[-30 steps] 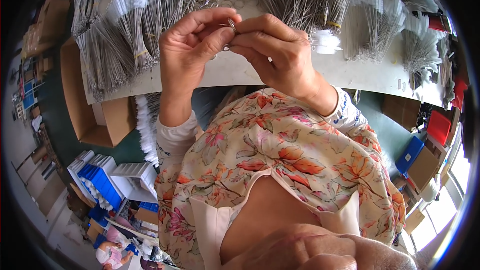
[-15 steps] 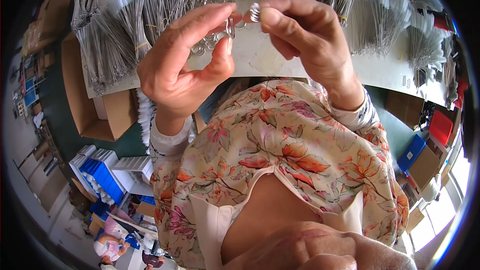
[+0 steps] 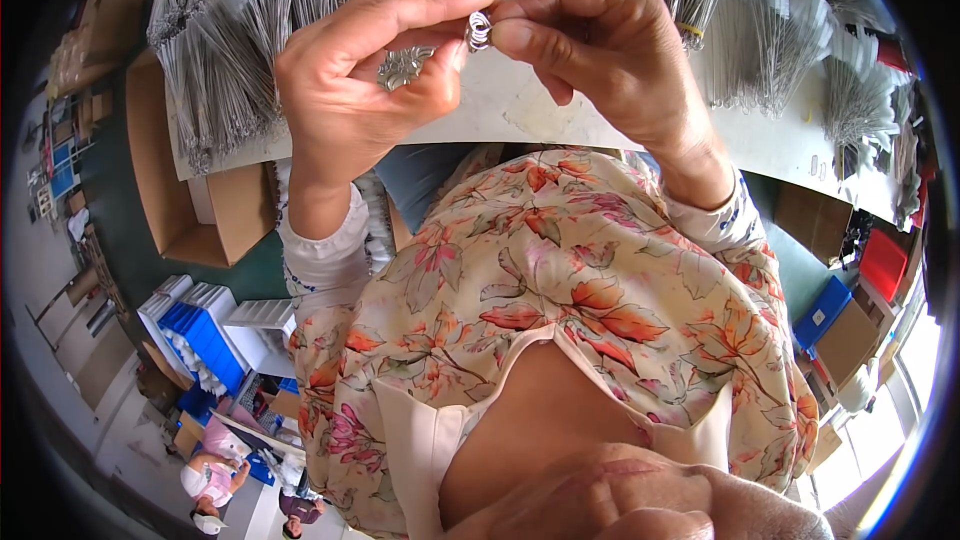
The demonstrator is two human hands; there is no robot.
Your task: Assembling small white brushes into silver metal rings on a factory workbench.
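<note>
In front of me at the table's near edge, a small cluster of shiny metal rings (image 3: 479, 31) sits between my fingertips. My right hand (image 3: 615, 55) pinches the cluster from the right with thumb and forefinger, its other fingers curled. My left hand (image 3: 360, 80) is curved around from the left, thumb and fingertips at the cluster's left side. Whether the rings are linked is too small to tell. More loose metal rings (image 3: 404, 67) show through the gap between my left thumb and fingers.
Bundles of thin wire brushes with white bristles (image 3: 250, 50) lie on the white table (image 3: 560, 120) to the left, with more bundles (image 3: 760, 60) on the right. An opened cardboard box (image 3: 240, 210) and blue bins (image 3: 205, 345) stand at lower left. Other people (image 3: 215, 480) are farther off.
My hands have come together; the ring in my left fingers and the coil-like stack of rings in my right now meet as one cluster. My right hand has moved slightly left.
</note>
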